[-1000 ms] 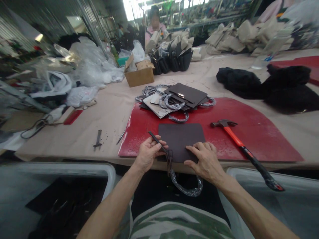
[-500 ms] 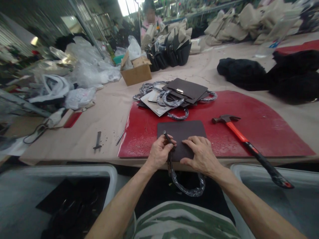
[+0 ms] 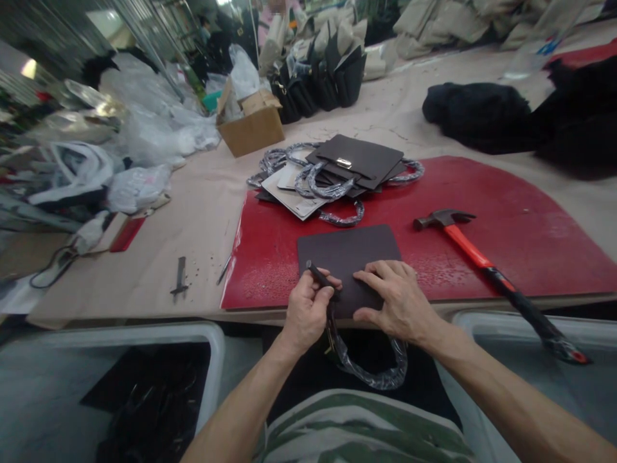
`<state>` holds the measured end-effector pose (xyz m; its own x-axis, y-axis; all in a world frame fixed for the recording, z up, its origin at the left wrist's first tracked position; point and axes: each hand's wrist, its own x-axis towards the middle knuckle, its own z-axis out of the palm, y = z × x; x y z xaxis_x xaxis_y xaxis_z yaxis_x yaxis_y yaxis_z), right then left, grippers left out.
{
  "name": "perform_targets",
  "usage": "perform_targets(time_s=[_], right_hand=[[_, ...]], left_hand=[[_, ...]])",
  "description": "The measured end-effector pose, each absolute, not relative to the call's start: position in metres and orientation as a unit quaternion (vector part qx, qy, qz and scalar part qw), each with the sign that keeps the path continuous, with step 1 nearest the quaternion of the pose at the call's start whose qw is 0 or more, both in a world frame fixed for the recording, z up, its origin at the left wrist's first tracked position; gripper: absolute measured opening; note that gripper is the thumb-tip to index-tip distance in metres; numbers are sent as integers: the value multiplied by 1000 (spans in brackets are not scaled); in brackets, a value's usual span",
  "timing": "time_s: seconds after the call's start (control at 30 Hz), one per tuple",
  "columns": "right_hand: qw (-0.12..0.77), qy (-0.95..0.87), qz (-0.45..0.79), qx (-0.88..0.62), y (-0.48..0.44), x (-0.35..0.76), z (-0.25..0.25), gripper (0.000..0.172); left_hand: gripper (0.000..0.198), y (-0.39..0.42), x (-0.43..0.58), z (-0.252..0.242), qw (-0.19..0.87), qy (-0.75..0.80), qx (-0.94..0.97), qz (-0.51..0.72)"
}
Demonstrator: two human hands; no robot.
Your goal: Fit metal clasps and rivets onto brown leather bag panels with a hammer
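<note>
A dark brown bag panel lies flat at the front edge of the red mat. Over its left part, my left hand is closed around a dark metal punch, held tilted with its flat end up; its lower tip is hidden. My right hand rests on the panel's right side, fingers spread and holding nothing. A plastic-wrapped bag handle hangs from the panel below the table edge. To the right, a claw hammer with an orange and black grip lies across the mat.
Behind the panel is a pile of bag panels with wrapped handles on the red mat. A small metal tool lies at left. A cardboard box and black cloth stand farther back. Bins flank my lap.
My view has shifted slightly. The punch leans a little more to the left in my left hand. My right hand still lies on the panel.
</note>
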<state>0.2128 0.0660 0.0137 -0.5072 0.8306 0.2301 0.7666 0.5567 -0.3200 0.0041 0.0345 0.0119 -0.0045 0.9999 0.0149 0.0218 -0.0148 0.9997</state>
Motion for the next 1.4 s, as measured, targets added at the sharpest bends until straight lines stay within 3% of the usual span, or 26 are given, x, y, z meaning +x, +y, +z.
perform_targets(time_s=[0.33, 0.77, 1.03, 1.4], right_hand=[[198, -845, 96, -488, 61, 207, 15, 59], [208, -841, 96, -489, 62, 206, 11, 58], [220, -842, 82, -486, 61, 206, 12, 62], [222, -838, 91, -490, 61, 206, 10, 56]], left_hand=[[15, 38, 9, 21, 489, 508, 505, 497], [19, 32, -1, 3, 311, 496, 659, 472], [17, 29, 2, -2, 344, 516, 625, 475], [17, 30, 2, -1, 313, 504, 658, 464]])
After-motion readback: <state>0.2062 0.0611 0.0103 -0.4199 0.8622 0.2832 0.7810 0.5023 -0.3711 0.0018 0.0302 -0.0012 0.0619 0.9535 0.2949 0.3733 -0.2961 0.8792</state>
